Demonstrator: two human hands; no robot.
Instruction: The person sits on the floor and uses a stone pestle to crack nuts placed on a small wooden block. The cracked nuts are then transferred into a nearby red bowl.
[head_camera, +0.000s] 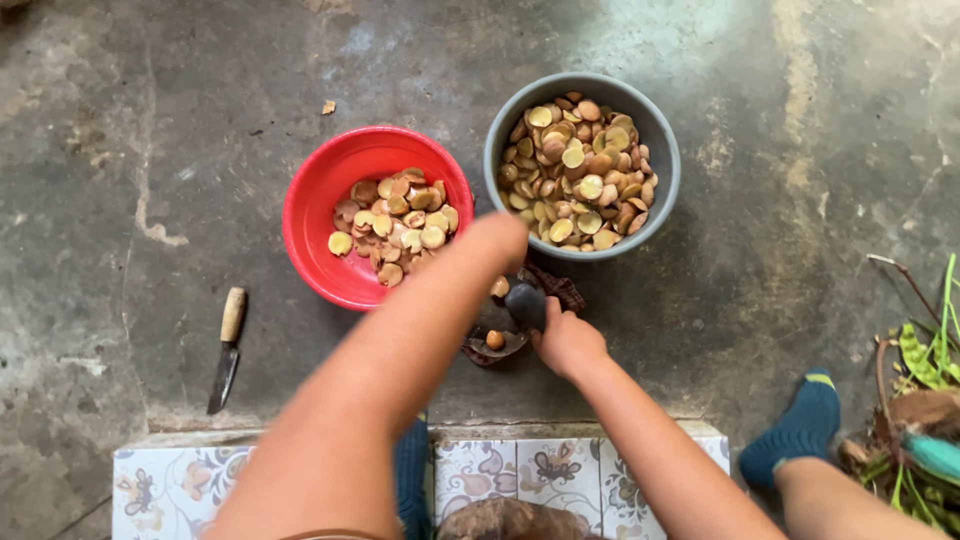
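Note:
My right hand (566, 340) grips a dark rounded stone (525, 305) just above a small dark slab on a cloth (560, 288). One brown nut (494, 340) lies on that slab. My left arm reaches forward between the two bowls and ends at a bent wrist (500, 238); its fingers are hidden beneath it. A second nut (499, 287) shows right under that wrist. The red bowl (318, 200) holds several halved nuts. The grey bowl (660, 135) to its right is nearly full of halved nuts.
A knife with a wooden handle (226, 350) lies on the concrete floor at the left. A patterned tiled step (170, 480) runs along the bottom. A foot in a blue sock (802, 430) rests at the right, beside green plant stalks and husks (925, 400).

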